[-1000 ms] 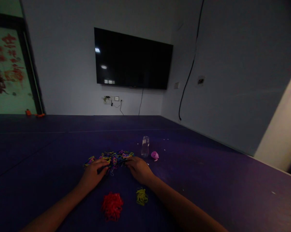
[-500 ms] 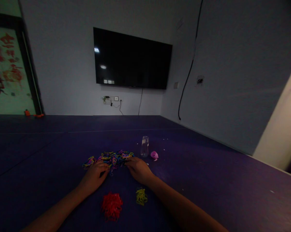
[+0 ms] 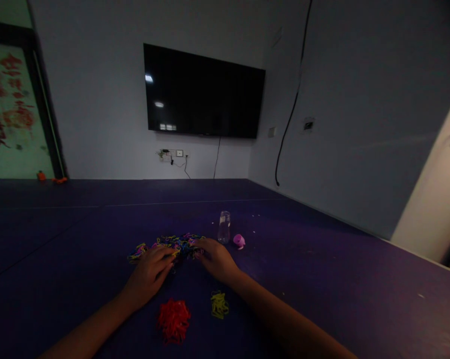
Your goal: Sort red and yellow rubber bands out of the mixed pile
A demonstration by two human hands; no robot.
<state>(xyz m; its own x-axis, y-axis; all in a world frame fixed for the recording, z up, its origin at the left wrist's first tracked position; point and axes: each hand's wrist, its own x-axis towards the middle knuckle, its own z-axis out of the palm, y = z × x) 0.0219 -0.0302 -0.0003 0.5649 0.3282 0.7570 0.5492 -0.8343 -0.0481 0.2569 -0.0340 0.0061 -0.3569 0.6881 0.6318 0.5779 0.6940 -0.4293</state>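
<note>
A spread pile of multicoloured bands or clips (image 3: pixel 180 244) lies on the dark purple surface (image 3: pixel 322 279). My left hand (image 3: pixel 150 271) rests at the pile's near left side, its fingertips among the pieces. At the right end of the pile is my right hand (image 3: pixel 217 259), with fingers bent over the pieces. Whether either hand pinches a piece is too small and dark to tell. Closer to me sit a red heap (image 3: pixel 173 320) and a smaller yellow-green heap (image 3: pixel 219 304), both untouched.
A clear bottle (image 3: pixel 224 227) stands behind my right hand, beside a small pink object (image 3: pixel 239 241). White scraps dot the surface on the right. A black television (image 3: pixel 206 92) hangs on the far wall, and a dark cable (image 3: pixel 288 127) runs down the right wall.
My left hand has shifted slightly right over the pile, its thumb now more apart. The fingers of my right hand have spread and moved a little on the pile's right end.
</note>
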